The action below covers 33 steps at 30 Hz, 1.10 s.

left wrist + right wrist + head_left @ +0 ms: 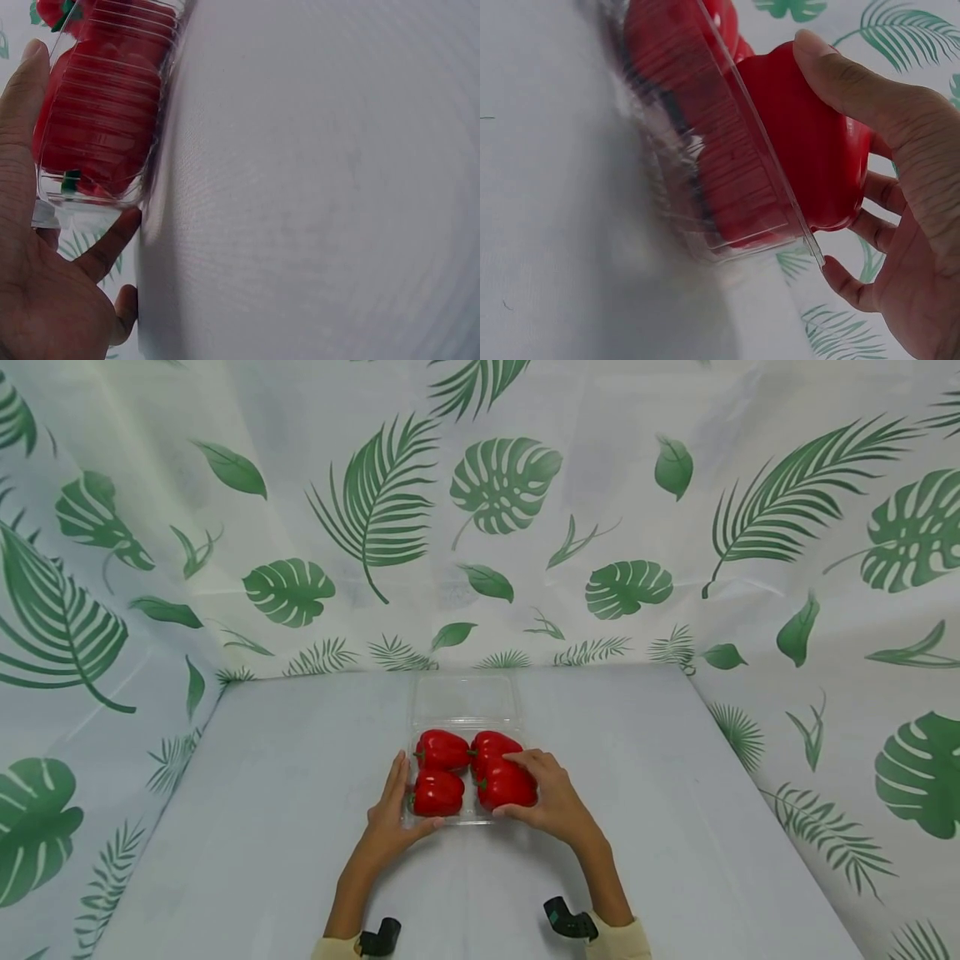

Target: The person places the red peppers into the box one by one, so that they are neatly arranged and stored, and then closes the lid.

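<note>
A clear plastic clamshell container stands on the table with its lid tipped back, away from the person. Red bell peppers with green stems fill it: two on the left, the nearer pepper and the farther one, and two on the right. My right hand grips the near right pepper from its outer side, thumb in front and fingers behind; its top stands above the rim in the right wrist view. Against the container's left side lies my left hand, fingers straight and thumb along the front edge.
The table has a white cover. Behind it and at both sides hang white sheets printed with green leaves. A black wrist camera mount sits at the left cuff and another mount at the right.
</note>
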Available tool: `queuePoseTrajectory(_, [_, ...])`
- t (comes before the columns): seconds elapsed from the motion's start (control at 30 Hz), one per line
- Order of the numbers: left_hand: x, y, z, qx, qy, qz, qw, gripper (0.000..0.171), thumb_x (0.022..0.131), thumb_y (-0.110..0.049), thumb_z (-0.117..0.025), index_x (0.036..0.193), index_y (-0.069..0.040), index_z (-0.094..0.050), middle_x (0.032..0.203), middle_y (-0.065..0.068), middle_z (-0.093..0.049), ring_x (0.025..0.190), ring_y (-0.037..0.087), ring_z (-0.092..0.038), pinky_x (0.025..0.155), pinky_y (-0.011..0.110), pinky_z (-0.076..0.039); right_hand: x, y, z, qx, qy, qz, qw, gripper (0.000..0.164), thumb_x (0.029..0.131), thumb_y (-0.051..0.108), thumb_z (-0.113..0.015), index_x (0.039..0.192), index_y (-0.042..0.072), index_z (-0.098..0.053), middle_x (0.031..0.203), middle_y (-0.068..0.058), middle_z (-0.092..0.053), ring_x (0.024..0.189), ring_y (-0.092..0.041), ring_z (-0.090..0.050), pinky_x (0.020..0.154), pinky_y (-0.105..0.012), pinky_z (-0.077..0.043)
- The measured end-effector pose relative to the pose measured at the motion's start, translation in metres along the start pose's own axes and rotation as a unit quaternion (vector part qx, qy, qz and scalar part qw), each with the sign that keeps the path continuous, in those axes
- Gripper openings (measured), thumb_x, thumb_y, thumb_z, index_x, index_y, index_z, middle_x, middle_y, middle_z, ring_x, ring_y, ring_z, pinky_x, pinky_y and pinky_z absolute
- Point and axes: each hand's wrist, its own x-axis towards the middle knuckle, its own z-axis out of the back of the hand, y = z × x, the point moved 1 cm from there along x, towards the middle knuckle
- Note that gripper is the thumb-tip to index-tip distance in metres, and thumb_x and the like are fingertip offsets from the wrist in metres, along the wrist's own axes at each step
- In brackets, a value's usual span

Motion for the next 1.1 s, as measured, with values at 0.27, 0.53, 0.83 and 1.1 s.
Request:
queuePoseTrajectory(0.27, [0.001,-0.001,0.0,0.003,-0.004,-0.005,1.0,0.111,0.077,-0.053,-0.076,0.159,-0.02,-0.008,0.166,-0.001,-0.008,0.147,0.039,-0.028,0.105,0.069,-0.032,0.0,0.001,-0.001,-0.032,-0.005,0.016,0.999,0.078,0.065,0.048,-0.088,0.132,0.024,-0.056,0.126,-0.002,-0.058,0.114,-0.018,-0.05,0.086,-0.038,-0.053])
queuePoseTrajectory(0.53, [0.0,0.0,0.0,-0.005,-0.003,-0.001,1.0,0.111,0.076,-0.054,-0.076,0.159,-0.022,-0.008,0.166,-0.002,-0.007,0.148,0.039,-0.024,0.105,0.069,-0.033,-0.001,0.002,-0.005,-0.056,-0.004,0.013,0.998,0.078,0.064,0.048,-0.088,0.132,0.025,-0.056,0.126,-0.001,-0.058,0.112,-0.017,-0.05,0.084,-0.037,-0.049])
queuePoseTrajectory(0.83, [-0.001,-0.001,0.0,-0.008,0.002,0.001,1.0,0.111,0.077,-0.054,-0.076,0.159,-0.021,-0.008,0.166,-0.004,-0.006,0.15,0.036,-0.02,0.105,0.067,-0.033,0.0,0.003,-0.013,-0.063,0.027,-0.007,0.998,0.079,0.065,0.046,-0.088,0.134,0.024,-0.056,0.129,-0.002,-0.057,0.116,-0.021,-0.049,0.086,-0.039,-0.047])
queuePoseTrajectory(1.1, [0.0,0.0,0.001,-0.008,0.001,0.0,1.0,0.111,0.077,-0.055,-0.076,0.159,-0.019,-0.009,0.166,-0.003,-0.007,0.149,0.038,-0.02,0.105,0.068,-0.033,-0.002,0.005,-0.013,-0.054,0.006,0.004,0.999,0.078,0.07,0.047,-0.085,0.138,0.024,-0.054,0.129,-0.004,-0.056,0.118,-0.022,-0.05,0.088,-0.041,-0.051])
